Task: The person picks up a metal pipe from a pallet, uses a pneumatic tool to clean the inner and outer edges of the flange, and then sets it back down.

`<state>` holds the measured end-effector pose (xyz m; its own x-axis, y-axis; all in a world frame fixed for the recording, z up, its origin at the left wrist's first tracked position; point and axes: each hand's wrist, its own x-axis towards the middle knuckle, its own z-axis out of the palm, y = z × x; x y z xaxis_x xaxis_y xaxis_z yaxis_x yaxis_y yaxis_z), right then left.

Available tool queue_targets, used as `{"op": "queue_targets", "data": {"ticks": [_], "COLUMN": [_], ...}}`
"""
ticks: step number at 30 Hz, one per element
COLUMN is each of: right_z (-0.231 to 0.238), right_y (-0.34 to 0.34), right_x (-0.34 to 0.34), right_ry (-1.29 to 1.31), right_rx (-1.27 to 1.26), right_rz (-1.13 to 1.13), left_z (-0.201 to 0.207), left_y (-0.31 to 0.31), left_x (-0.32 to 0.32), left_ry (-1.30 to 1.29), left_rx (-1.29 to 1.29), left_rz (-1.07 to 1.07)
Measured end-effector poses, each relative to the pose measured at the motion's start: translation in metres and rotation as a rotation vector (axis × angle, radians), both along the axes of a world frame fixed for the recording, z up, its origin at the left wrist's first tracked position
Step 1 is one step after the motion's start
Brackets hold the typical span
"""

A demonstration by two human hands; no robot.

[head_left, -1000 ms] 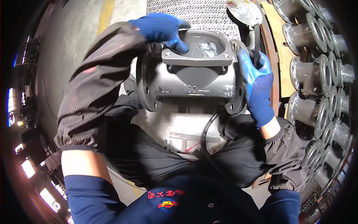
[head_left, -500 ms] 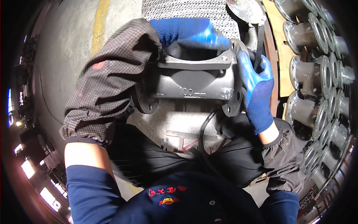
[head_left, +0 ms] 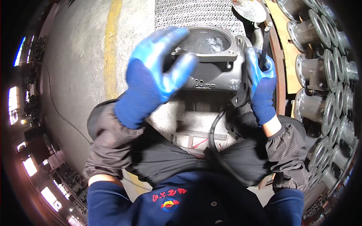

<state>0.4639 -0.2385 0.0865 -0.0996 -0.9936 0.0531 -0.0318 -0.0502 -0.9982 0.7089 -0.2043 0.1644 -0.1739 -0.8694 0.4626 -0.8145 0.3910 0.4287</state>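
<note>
Head view: spread left hand (blurred) partly hides a casting; right hand grips a dark stick.

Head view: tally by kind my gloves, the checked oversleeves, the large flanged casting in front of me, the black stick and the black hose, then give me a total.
Blue gloves: 2
Checked oversleeves: 2
Grey flanged casting: 1
Black stick: 1
Black hose: 1
Total: 7
</note>
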Motion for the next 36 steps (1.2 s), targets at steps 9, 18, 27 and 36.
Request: {"op": "queue_targets", "data": {"ticks": [9,18,27,36], "right_z": [-0.097,-0.345,-0.241,0.088], "right_y": [0.029,0.153,0.049,0.04], "right_x": [-0.097,-0.111,-0.117,-0.003], "right_ry": [-0.059,0.996,-0.107,0.175], "right_rx": [0.528,0.587,0.729,0.071], "right_rz": [-0.225,0.267,-0.36,0.111], "left_z": [-0.027,-0.027,-0.022,-0.015], "left_y": [-0.007,-0.017,-0.007,-0.01], "left_x": [-0.013,-0.041,-0.03,-0.019], "left_ry": [0.005,0.079,0.367,0.754], "left_rx": [0.044,-0.023,0.116,0.512], "left_rz": [0.064,-0.133,-0.178,-0.192]}}
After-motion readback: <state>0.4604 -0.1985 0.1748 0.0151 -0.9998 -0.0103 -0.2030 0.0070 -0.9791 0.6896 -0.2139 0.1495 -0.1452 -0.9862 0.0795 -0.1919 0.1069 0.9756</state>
